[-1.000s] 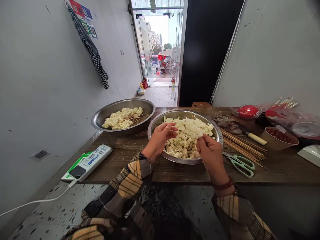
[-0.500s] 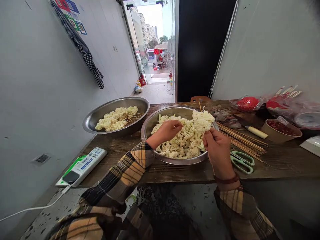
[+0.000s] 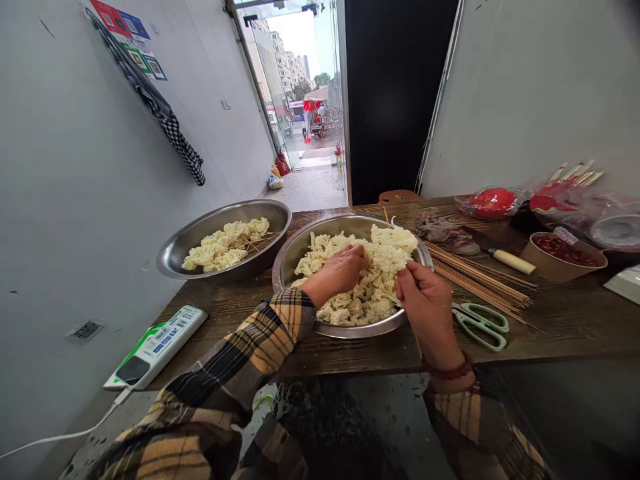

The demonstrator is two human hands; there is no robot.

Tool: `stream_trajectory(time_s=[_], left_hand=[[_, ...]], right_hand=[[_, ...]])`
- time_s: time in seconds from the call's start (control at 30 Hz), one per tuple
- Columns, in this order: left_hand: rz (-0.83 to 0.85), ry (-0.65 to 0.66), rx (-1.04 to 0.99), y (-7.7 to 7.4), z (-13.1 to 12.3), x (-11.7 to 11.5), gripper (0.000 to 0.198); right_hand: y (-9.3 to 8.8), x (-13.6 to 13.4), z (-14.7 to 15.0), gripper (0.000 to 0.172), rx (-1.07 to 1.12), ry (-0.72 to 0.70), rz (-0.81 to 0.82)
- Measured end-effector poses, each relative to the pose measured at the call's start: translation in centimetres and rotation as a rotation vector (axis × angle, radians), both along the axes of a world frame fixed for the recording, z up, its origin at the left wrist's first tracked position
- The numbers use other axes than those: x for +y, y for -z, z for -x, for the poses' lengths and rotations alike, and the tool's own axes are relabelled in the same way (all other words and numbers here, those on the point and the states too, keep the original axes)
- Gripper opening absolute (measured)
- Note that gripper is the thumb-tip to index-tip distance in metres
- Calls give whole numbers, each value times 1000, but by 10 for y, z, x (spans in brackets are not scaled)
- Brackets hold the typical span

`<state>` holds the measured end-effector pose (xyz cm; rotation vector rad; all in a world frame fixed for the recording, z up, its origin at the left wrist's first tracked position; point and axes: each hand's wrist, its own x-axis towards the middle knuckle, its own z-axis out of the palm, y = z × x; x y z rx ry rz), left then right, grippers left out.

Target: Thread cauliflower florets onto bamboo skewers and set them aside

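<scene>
Cauliflower (image 3: pixel 393 248) is sitting pinched in my right grip (image 3: pixel 427 300), over the bowl (image 3: pixel 278 273). Left grip (image 3: pixel 341 271), hovering a moment ago, is reaching down to the loose florets (image 3: pixel 353 311); fingertips are hiding, so I'm not able to tell its closure. Probably I'm picking more.

On the table (image 3: pixel 235 297), the left basin (image 3: pixel 173 259) stood just beside the right basin (image 3: pixel 361 331), with cauliflower (image 3: pixel 380 309) in both. Before the left basin lay a device (image 3: pixel 167 343). Right of the right basin lay sticks (image 3: pixel 475 283), scissors (image 3: pixel 484 321) before them, a cloth (image 3: pixel 447 233) and a knife (image 3: pixel 513 261) behind, and a bowl (image 3: pixel 563 268) farther right.
</scene>
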<state>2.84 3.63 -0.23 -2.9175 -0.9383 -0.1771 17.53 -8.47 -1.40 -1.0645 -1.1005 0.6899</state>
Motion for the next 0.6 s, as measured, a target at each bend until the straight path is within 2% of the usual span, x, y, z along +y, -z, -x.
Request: stream_trajectory(time_s=[0.2,0.4,0.6], left_hand=[[49,-38,-79,-6,4,-4,20],[138,-5,-196,-8,5,-7,14],[412,-202,-438,-10,8,-4,8]], right_hand=[[2,3,-1,30,-13,11,-43],[2,3,-1,28,-7,21,-52],[-1,-1,-2,31,-59,33,-29]])
